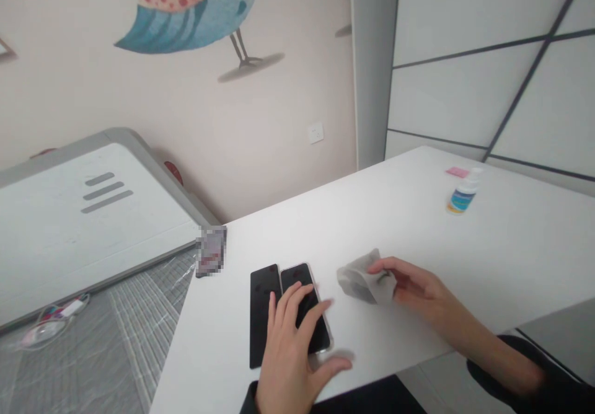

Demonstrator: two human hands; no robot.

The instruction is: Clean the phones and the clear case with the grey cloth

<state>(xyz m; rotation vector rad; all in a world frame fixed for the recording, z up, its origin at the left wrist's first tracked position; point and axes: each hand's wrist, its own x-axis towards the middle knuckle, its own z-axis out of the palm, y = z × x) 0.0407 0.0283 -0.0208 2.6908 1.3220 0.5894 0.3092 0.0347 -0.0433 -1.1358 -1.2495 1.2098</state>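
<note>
Two dark-screened phones lie side by side on the white table [209, 339], the left phone [258, 315] bare-edged and the right phone [320, 333] with a clear rim around it. My left hand [289, 346] is over them with fingers spread, mostly above the right phone. Whether its fingertips touch the glass I cannot tell. To the right of the phones, a thin grey cloth [360, 281] is pinched and bunched in my right hand [421, 290]. The cloth hangs low over the tabletop, and its folds hide some of my fingers.
Toward the far right of the table stands a white bottle [462, 198] with a blue label, near a small pink item [457, 172]. A blurred-out object [211, 251] sits at the table's left corner. Left of the table is a grey-framed white panel [69, 240]; white cabinet doors [465, 92] rise behind.
</note>
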